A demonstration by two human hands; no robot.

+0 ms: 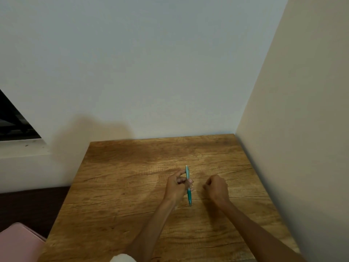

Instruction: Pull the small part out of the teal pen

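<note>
Gripped in the left hand: a slim teal plastic pen with a paler, whitish-teal upper barrel, fingers curled round its middle, thumb and forefinger pinching near the pale upper part. Held above the brown wood-grain square table, a little right of the table's middle. Long axis nearly upright in the frame, running from 12 o'clock to 6 o'clock, pale end toward the far wall at 12, dark teal tip pointing back toward the person at 6 and reaching just past the heel of the hand. Whether the tip touched the wood could not be told. At 3 o'clock from the pen, near but apart from it, the right hand, fingers curled into a loose fist, holding nothing visible, knuckles toward the pen. Both bare forearms stretched in from 5 and 6 o'clock. No containers seen on the table. Beyond the table at 12 o'clock, a pale grey wall; at 3 o'clock, a cream side wall; at 9 o'clock, a dark window opening; at 8 o'clock, a pink padded seat corner.
</note>
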